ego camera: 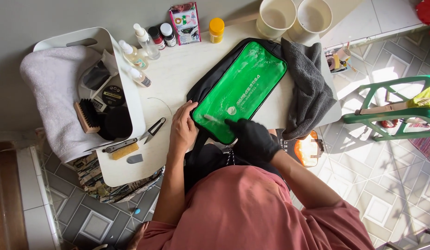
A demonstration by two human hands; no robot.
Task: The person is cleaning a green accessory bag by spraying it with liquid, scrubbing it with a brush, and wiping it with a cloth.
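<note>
A green and black bag (238, 90) lay slantwise on the white desk (178, 74), its lower end at the desk's near edge, just before the person. The left hand (182, 128), bare, rested flat on the bag's black left border near the lower corner, fingers loosely together and pressing down, clamped on nothing. The right hand (254, 138), in a black glove, was closed around a small brush (212, 119) whose pale tip lay on the green panel just above the lower edge; whitish smears showed across the green surface. A grey cloth (310, 88) was draped over the bag's right side and hung off the desk's edge. Left of the bag, small snips (153, 130) lay on the desk, and nearer the edge a tan block (124, 151) and a small grey piece (135, 159). A white tray (127, 83) stood at the left, holding a wooden-backed brush (86, 115), a round tin (113, 95) and other dark items, with a white towel (53, 92) laid over its far side. Along the desk's back stood several spray bottles (141, 51), two small jars (162, 35), a flat packet (185, 22) and a yellow-capped jar (217, 29). Two cream buckets (294, 16) stood at the back right corner. A green chair (395, 109) stood on the tiled floor to the right.
</note>
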